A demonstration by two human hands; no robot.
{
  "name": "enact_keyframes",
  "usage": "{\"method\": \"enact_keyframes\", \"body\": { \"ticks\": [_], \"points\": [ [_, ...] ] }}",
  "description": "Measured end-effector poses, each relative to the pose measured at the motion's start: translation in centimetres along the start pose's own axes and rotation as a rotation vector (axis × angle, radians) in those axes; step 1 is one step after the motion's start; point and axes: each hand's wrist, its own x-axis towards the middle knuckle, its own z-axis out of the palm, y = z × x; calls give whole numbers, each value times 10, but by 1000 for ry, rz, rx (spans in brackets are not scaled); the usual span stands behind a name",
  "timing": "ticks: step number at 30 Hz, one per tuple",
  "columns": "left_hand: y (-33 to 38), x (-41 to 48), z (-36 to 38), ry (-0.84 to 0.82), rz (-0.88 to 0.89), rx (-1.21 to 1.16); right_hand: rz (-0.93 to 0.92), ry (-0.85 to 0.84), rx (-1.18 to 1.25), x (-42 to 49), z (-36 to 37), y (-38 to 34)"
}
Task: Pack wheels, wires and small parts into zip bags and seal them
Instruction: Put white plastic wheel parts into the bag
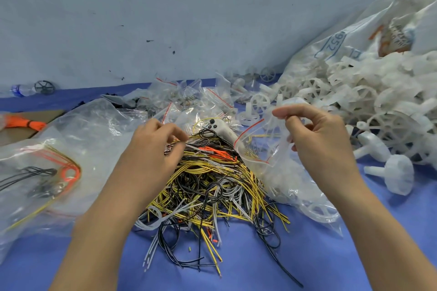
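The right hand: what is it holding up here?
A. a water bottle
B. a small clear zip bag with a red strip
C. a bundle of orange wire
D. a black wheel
B: the right hand pinches a small clear zip bag, its red-striped mouth open, above the heap of wires.

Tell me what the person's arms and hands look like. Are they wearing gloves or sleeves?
No gloves and no sleeves show. The left hand and the right hand are both bare, and both forearms are bare right down to the bottom edge of the picture. No ring, watch, bracelet or wristband shows on either one. The fingernails that show are short and plain, with no polish.
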Motion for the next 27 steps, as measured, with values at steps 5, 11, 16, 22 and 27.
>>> {"method": "enact_keyframes", "body": {
  "ticks": [5, 11, 16, 22, 27],
  "points": [
    [4, -20, 19, -179, 25, 191, -1, -5, -1, 0, 0, 0],
    [1, -24, 41, -53, 22, 425, -15, -3, -11, -2, 1, -1],
    [0, -7, 30, 125, 2, 200, -16, 5, -9, -1, -1, -2],
    [-1, 11, 8, 224, -209, -298, 3, -6, -8, -2, -4, -3],
    [16, 10, -14, 324, -151, -236, -10, -14, -14, -2, -7, -1]
  ]
}}
